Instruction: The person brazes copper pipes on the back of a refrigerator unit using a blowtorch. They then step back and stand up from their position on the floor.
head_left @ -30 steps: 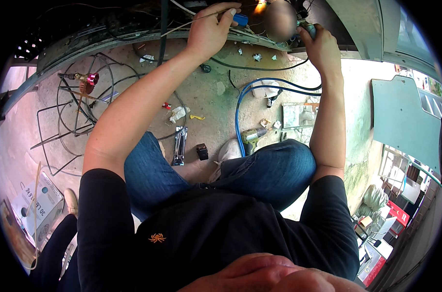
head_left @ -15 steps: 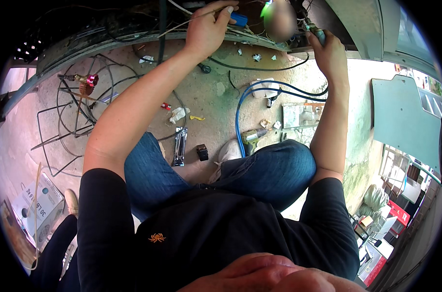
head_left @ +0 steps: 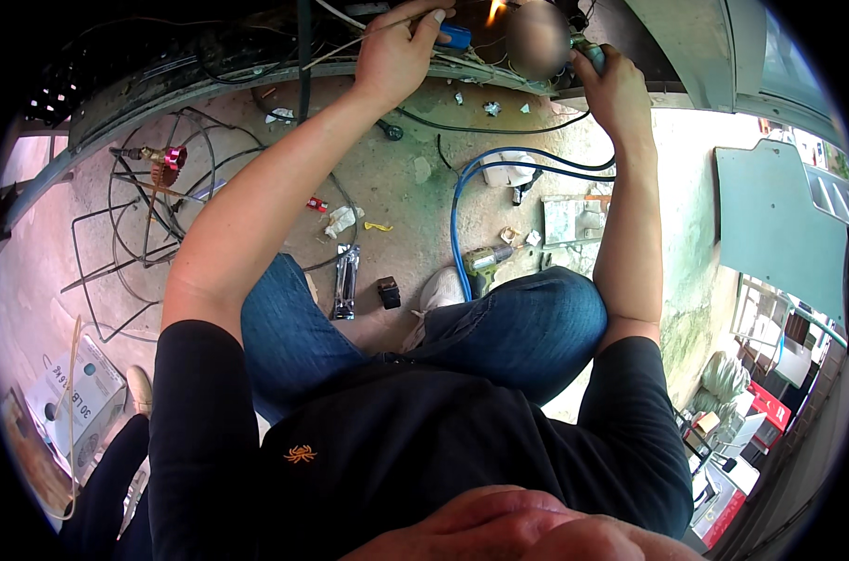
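At the top, my left hand [head_left: 394, 58] is closed on a thin rod [head_left: 335, 52], beside a blue cylinder [head_left: 455, 36]. My right hand [head_left: 613, 93] grips a metal torch handle [head_left: 590, 54], and blue hoses [head_left: 536, 154] run near that wrist. An orange flame [head_left: 495, 11] shows inside the dark opening of the appliance [head_left: 116, 112]. A blurred oval covers part of the work between my hands, so the torch tip and whatever it points at are hidden.
On the concrete lie tangled cables and gauge fitting, a drill [head_left: 485, 268], a black block [head_left: 388, 292] and scraps. A carton [head_left: 73, 393] and another person's foot [head_left: 139, 388] are at left. A grey-green panel [head_left: 775, 224] leans at right, above stacked clutter.
The flame looked green half a second ago and is orange now. My right hand shifted down and right, then back up and left. My left hand crept slightly left with the rod.
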Tool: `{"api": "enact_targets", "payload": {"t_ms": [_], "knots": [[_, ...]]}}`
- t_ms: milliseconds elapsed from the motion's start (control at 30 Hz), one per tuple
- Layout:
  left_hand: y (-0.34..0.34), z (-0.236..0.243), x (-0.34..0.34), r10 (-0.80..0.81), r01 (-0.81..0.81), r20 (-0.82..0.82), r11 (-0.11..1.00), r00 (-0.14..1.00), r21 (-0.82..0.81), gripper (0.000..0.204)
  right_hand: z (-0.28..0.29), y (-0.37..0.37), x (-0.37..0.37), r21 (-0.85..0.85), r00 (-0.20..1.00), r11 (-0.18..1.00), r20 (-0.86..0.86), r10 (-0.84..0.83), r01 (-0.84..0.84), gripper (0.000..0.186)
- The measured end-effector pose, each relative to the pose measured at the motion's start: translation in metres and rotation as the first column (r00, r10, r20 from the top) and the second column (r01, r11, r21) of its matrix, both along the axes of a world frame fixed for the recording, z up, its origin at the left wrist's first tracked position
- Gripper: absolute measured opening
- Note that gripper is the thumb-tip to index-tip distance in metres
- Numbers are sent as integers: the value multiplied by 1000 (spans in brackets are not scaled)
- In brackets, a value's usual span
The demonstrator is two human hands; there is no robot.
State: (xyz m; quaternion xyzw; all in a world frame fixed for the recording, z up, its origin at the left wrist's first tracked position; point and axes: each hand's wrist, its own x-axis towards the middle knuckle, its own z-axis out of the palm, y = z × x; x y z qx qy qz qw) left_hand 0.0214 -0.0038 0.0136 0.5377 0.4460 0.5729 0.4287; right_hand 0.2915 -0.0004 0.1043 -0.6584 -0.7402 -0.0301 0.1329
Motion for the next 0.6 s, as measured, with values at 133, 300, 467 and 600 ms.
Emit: {"api": "enact_targets", "payload": {"t_ms": [133, 300, 467, 600], "knots": [[-1, 1, 0, -8, 8, -13, 1000, 1000, 1, 29, -4, 1, 3, 22, 1000, 1000, 14, 8, -8, 51], [-1, 1, 0, -10, 10, -11, 1000, 1000, -7, 29, -2, 0, 0, -13, 1000, 1000, 12, -20, 20, 52], [-2, 2, -1, -12, 13, -18, 1000, 1000, 12, 29, -1, 0, -1, -26, 1000, 999, 17, -24, 24, 53], [-4, 5, -2, -17, 17, -34, 1000, 999, -1, 30, 0, -2, -2, -28, 999, 999, 24, -32, 33, 53]]}}
